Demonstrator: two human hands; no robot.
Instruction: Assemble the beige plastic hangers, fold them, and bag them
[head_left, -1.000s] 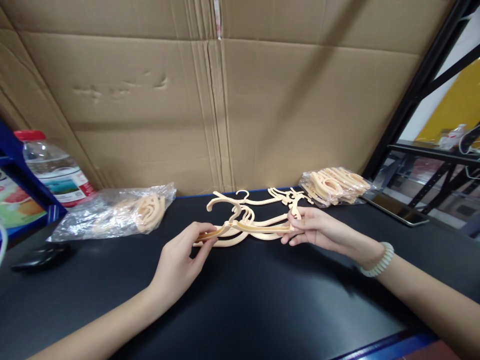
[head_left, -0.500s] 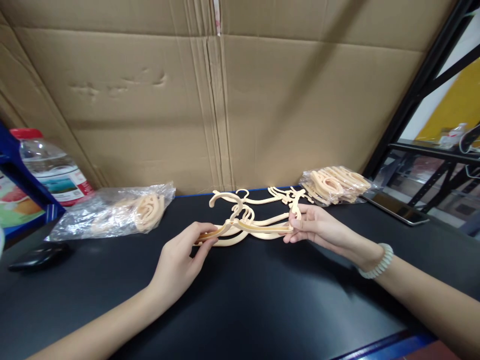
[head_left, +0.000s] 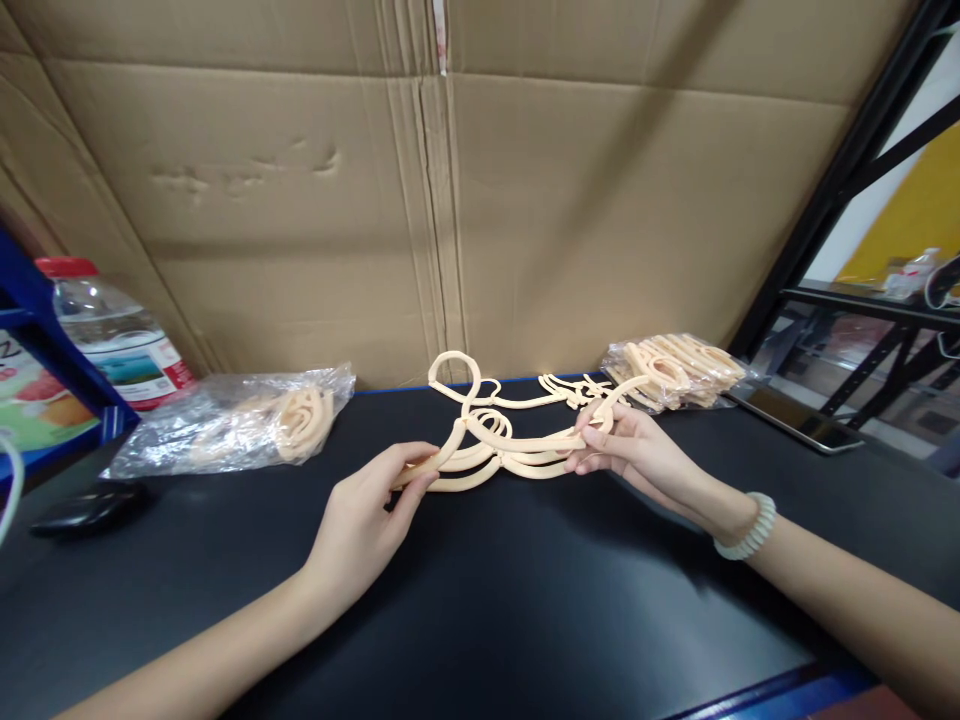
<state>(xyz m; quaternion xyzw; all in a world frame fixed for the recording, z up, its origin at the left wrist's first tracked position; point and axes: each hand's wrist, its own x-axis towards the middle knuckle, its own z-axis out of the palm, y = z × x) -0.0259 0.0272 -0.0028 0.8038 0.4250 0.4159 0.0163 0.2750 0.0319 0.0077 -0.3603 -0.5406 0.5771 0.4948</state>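
Observation:
A cream plastic clothes hanger [head_left: 517, 443] is held above the dark table, its hook [head_left: 456, 355] pointing up and away from me. My left hand [head_left: 375, 505] pinches its left arm between thumb and fingers. At the right end, my right hand [head_left: 626, 445] closes round the other arm, near a curved piece of the same cream plastic that sticks up past the fingers. Behind and below lie several more cream hangers [head_left: 469, 484], overlapping, partly hidden by the held one. Small cream hanger parts [head_left: 574, 388] are spread farther back.
Bagged cream hangers lie at left [head_left: 304, 425] and right [head_left: 679, 370]. A red-capped water bottle [head_left: 124, 335] and a black computer mouse [head_left: 90, 510] are on the left. A phone-like dark slab [head_left: 795, 418] lies right. Cardboard [head_left: 600, 200] stands behind the table [head_left: 480, 620].
The held hanger has turned in my hands, so its hook now shows as a rounder loop, higher up. Both hands keep their grip in nearly the same places.

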